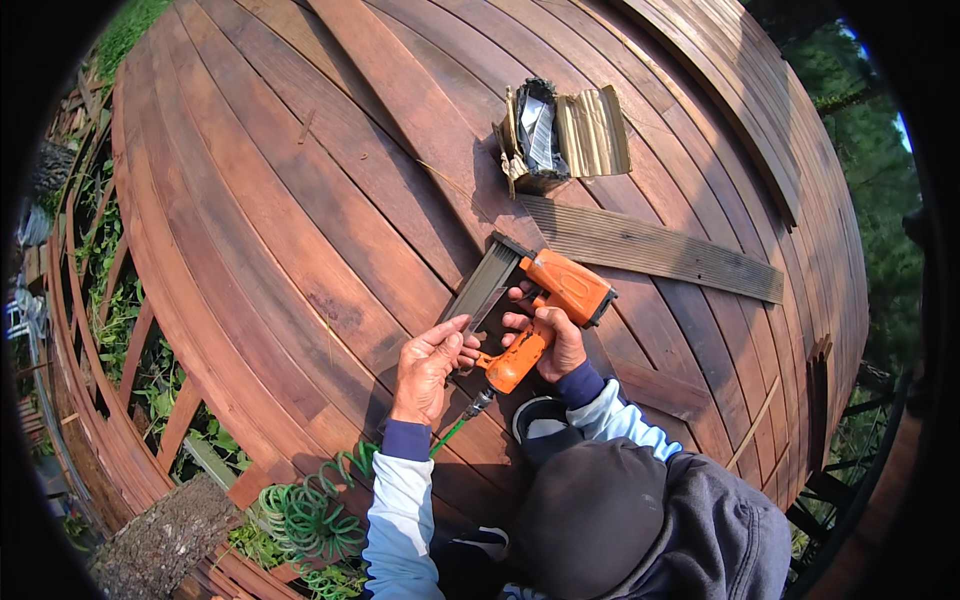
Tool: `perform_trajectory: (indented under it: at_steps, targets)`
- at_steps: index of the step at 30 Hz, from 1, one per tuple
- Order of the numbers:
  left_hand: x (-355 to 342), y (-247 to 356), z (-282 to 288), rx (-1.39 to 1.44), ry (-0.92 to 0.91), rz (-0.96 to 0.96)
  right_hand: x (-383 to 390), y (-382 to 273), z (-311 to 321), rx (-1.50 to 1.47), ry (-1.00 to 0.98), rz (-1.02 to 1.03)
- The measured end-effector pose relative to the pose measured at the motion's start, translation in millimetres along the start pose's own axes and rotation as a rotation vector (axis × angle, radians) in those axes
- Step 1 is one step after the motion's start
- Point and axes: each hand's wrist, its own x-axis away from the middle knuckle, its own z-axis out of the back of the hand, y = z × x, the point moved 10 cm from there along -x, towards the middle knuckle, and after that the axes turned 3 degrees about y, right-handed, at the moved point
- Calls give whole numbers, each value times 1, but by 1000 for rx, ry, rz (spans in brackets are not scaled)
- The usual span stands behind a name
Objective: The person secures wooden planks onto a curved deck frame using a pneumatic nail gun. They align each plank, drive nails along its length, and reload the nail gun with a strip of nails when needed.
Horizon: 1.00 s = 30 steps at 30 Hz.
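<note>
An orange air nail gun [568,284] is held over the deck boards, its long dark magazine [485,280] pointing up and left. My right hand [562,343] is closed around its orange grip. My left hand [428,368] pinches a thin, greyish strip [484,309] beside the magazine; it looks like a strip of nails. Some of the left fingers are hidden behind the grip's lower end. From the bottom of that grip, a metal coupling [481,401] joins a green air hose.
An opened cardboard box [592,133] with silvery contents sits on the boards ahead. A grooved plank [655,240] lies below it, next to a long loose board [415,100]. Coiled green hose [310,520] hangs near a tree trunk [165,540] at the lower left, by the deck's edge.
</note>
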Motion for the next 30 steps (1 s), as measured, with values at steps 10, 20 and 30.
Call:
perform_trajectory:
  at_steps: [10, 20, 30]
  targets:
    - [7, -24, -24, 140, -86, 98, -3, 6, 4, -40, -13, -25]
    - [9, 12, 17, -120, 176, -84, 0, 0, -1, -4, -2, 0]
    - [27, 85, 30, -396, 390, -375, -1, 0, 0, -7, -29, 5]
